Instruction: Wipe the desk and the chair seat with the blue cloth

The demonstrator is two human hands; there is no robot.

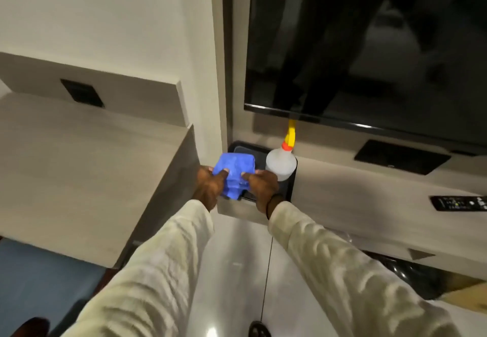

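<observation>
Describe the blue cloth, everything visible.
The blue cloth looks like soft, nappy microfibre, bright blue, folded into a thick wad with stacked layers showing at its lower edge. The left hand and the right hand pinch it from either side, over a dark tray on the ledge, just left of the spray bottle. Whether it rests on the tray is unclear.

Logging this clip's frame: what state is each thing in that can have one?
Blue cloth: folded, held over the tray.
Left hand: gripping the cloth.
Right hand: gripping the cloth.
Spray bottle: upright on the black tray, capped.
Television: off.
Desk: bare.
Remote: lying flat on the shelf.
</observation>
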